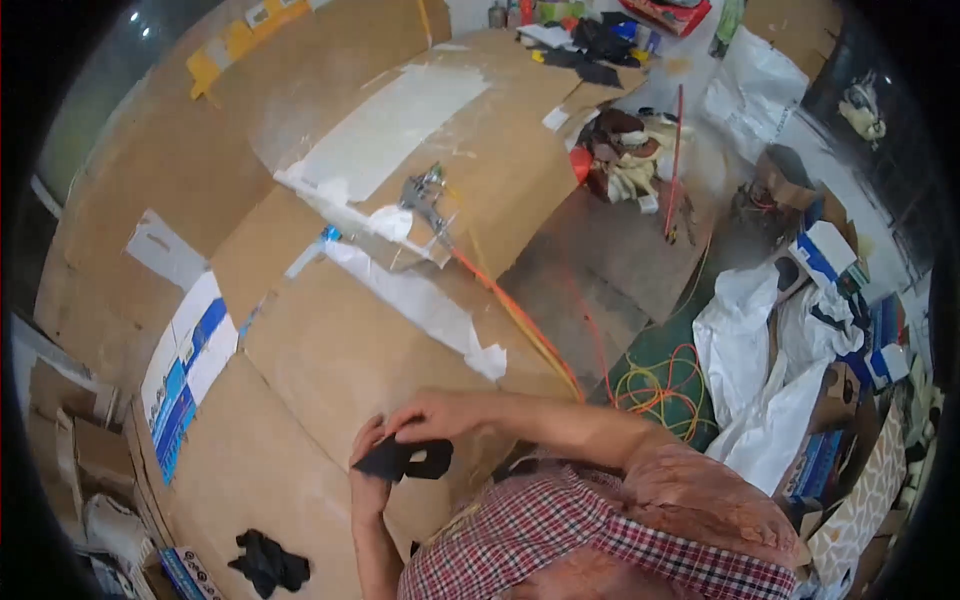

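Observation:
Close to my body, both hands meet at a small black piece [431, 459] of pliable-looking material with an opening through its right part. My left hand [367, 446] grips its left side, fingers curled behind it and partly hidden. From above, my right hand [428, 412] pinches the piece's upper edge. Lower left on the cardboard [330, 350] lies a crumpled black piece [268, 563], apart from my hands. Farther ahead, a metal spray gun [427, 205] rests at the white strip across the cardboard.
Orange and yellow hoses [510, 308] run from the spray gun over the table edge to a coil [660, 392] on the floor. Cloth scraps [632, 160] pile up at the far right. White sacks [745, 340] and boxes [815, 465] crowd the right side.

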`<state>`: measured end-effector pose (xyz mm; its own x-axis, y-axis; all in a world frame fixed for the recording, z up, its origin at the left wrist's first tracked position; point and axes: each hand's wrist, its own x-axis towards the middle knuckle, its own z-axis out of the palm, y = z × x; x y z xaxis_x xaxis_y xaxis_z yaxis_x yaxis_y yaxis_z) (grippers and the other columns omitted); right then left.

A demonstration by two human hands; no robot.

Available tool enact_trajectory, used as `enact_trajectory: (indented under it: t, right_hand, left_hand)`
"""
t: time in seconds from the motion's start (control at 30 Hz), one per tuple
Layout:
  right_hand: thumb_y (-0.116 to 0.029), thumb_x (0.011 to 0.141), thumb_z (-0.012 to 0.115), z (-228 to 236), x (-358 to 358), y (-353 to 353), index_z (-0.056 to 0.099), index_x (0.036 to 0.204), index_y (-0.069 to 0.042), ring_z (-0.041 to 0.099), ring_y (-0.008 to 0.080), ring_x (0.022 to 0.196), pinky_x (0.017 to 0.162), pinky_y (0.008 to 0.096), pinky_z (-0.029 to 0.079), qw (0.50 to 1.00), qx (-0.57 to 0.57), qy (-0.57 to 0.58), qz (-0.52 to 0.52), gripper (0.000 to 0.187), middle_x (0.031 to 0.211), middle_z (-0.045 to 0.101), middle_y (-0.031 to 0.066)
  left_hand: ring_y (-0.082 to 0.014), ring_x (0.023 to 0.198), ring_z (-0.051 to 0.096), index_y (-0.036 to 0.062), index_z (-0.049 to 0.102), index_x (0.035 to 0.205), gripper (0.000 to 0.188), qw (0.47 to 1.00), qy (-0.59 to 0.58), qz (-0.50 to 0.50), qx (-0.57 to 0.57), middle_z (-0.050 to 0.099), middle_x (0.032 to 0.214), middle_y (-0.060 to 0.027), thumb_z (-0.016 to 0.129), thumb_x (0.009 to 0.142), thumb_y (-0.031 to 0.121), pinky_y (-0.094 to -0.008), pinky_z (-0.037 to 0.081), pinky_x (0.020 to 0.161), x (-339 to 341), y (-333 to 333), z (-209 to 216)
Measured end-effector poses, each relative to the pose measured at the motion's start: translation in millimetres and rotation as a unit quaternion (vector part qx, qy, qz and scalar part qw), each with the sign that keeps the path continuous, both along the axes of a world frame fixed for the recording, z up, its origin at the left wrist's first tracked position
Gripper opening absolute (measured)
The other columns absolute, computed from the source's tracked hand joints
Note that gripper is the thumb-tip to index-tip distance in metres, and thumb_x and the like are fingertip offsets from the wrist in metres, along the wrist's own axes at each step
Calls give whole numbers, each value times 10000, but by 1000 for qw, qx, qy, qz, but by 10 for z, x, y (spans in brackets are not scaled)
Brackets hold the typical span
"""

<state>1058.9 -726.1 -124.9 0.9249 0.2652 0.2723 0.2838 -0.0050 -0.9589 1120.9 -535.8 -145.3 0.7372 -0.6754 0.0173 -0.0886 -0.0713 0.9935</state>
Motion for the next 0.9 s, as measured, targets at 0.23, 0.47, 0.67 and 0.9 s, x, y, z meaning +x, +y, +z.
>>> enact_trajectory:
  t: [0.23,0.47,0.67,0.9]
  right_hand:
    - [-165,786,556,172,-55,-262,581,946,5,514,70,725,658,222,427,932,34,156,-325,235,798,598,23]
    - [-127,811,514,362,150,-454,566,909,1,531,66,671,598,206,426,890,147,138,-408,169,755,582,13]
    - [-109,826,470,269,412,-351,522,898,4,562,156,535,502,259,468,890,279,193,-305,143,744,591,83]
    - [-97,811,475,129,696,-253,498,914,21,558,171,538,499,261,467,895,295,280,-183,159,779,590,126]
  left_hand:
    - [-56,670,444,40,505,773,21,978,184,-79,-51,492,701,33,511,774,60,-188,356,639,253,-210,78]
    - [-53,650,467,60,509,792,23,987,135,29,-80,518,709,32,511,791,83,-187,373,606,637,43,244]
    - [-68,654,512,72,525,822,30,967,163,145,-135,547,727,11,508,802,88,-214,438,588,672,217,239]
    - [-48,590,482,77,529,831,39,938,96,297,-152,522,677,28,517,795,88,-197,404,521,695,429,167]
